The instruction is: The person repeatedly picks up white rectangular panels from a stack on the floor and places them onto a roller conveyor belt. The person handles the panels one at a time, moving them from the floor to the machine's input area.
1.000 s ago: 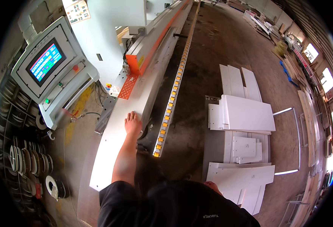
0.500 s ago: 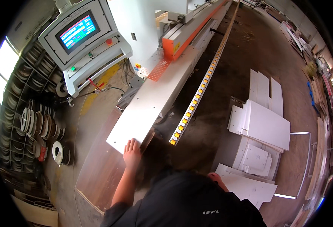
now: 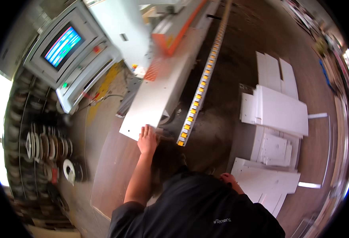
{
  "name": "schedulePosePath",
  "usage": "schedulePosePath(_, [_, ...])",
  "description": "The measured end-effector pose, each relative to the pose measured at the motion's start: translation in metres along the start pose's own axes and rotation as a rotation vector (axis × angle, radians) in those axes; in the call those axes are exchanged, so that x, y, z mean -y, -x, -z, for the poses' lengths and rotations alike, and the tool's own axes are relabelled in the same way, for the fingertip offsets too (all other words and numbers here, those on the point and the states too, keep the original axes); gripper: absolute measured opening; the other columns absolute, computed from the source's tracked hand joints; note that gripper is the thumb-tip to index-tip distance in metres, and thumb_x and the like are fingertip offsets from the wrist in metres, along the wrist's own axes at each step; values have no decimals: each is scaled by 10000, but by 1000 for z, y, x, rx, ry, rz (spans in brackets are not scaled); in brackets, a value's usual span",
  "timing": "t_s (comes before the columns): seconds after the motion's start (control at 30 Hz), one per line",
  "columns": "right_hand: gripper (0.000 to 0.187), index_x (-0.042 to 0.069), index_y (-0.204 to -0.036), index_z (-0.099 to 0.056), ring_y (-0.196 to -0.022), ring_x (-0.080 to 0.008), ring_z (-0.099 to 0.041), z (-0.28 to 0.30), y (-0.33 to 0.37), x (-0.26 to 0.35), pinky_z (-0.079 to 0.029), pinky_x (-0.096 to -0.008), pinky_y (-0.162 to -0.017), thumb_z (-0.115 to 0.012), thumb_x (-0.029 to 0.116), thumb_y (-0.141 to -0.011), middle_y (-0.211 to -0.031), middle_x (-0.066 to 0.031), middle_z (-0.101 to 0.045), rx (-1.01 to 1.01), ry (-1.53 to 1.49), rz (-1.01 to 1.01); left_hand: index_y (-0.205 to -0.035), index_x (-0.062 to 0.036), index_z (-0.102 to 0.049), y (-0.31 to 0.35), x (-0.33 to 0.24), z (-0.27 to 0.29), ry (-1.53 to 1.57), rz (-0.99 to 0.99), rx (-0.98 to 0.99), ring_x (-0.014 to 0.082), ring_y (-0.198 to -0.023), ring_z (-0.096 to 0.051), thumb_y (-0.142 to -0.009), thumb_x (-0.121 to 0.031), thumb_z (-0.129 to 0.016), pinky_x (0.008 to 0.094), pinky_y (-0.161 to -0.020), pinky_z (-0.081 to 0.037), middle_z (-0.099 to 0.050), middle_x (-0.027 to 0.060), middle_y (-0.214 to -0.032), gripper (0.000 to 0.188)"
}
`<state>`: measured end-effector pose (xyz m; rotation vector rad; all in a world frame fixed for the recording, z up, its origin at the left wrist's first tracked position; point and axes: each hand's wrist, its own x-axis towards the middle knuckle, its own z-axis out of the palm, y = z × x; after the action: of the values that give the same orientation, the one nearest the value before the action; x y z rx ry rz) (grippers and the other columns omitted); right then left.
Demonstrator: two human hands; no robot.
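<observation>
My left hand (image 3: 147,141) lies over the near edge of a long white machine bed (image 3: 146,107), close to its end. Its fingers are stretched out, pointing away from me, and it grips nothing. Small dark holes dot the white surface. Just below that end is a brown, smooth board (image 3: 113,166), partly beneath my left forearm. My right hand (image 3: 229,179) is low at my right side, beside a white panel (image 3: 265,176). Only part of it shows past my dark sleeve, so its fingers cannot be made out clearly.
A control console (image 3: 69,51) with a lit screen stands at the far left. A rail with yellow rollers (image 3: 194,105) runs beside the machine's orange-edged guard (image 3: 174,37). White panels (image 3: 281,109) are stacked at right. Rolls of edging (image 3: 49,144) sit at left.
The whole view has shifted and turned slightly. My left hand stays at the end of the white bed. A little more of my right hand shows now.
</observation>
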<state>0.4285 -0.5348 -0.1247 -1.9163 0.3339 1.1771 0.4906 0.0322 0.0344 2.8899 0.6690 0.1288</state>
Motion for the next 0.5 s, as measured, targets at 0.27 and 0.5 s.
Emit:
schedulePosePath(0.27, [296,57,-1020,-755,-730,-169,-727,-14,37,-84,-568,-328,-622,-647,324,-953,-857,-66,-759,-301,-135,-104,-1475,-120,-533,-59,-21,-27,-83,-116,32,288,-1444,-455,-982,-252,-585,409,-1147,-431,-495,75,-1569,513])
schedulePosePath(0.5, [311,28,-998,-739,-738,-168,-731,-15,62,-137,-561,-323,-608,-628,314,-949,-882,-70,-758,-447,-512,-143,-1244,-50,-704,-8,-141,-14,315,-443,141,334,-1137,-687,-979,-163,-641,425,-977,-534,-733,143,-1212,295])
